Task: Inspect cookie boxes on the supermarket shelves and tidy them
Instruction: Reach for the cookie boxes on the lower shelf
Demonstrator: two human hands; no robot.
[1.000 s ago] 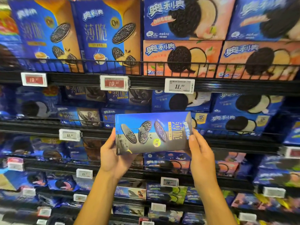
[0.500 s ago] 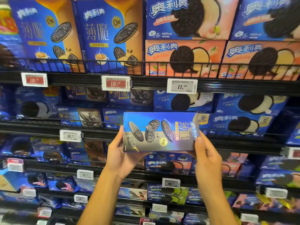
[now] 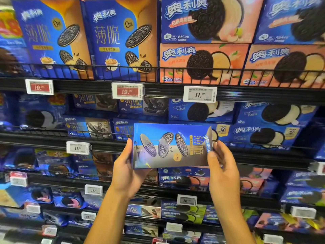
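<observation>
A blue and grey cookie box (image 3: pixel 171 146) lies on its side in the air in front of the shelves, its printed face towards me. My left hand (image 3: pixel 127 170) grips its left end from behind and below. My right hand (image 3: pixel 222 169) holds its right end, thumb on the front edge. The box hangs level with the second shelf rail (image 3: pixel 52 138), in front of other blue cookie boxes (image 3: pixel 123 128).
Shelves stocked with cookie boxes fill the view: tall blue and orange boxes (image 3: pixel 121 37) top left, peach boxes (image 3: pixel 204 63) top right, cream-cookie boxes (image 3: pixel 267 136) right. Price tags (image 3: pixel 200 94) clip to the black wire-fronted rails. Lower shelves hold several smaller boxes.
Both hands have carried the box a little to the right and slightly up, and its tilt has levelled. The grip on both ends is the same.
</observation>
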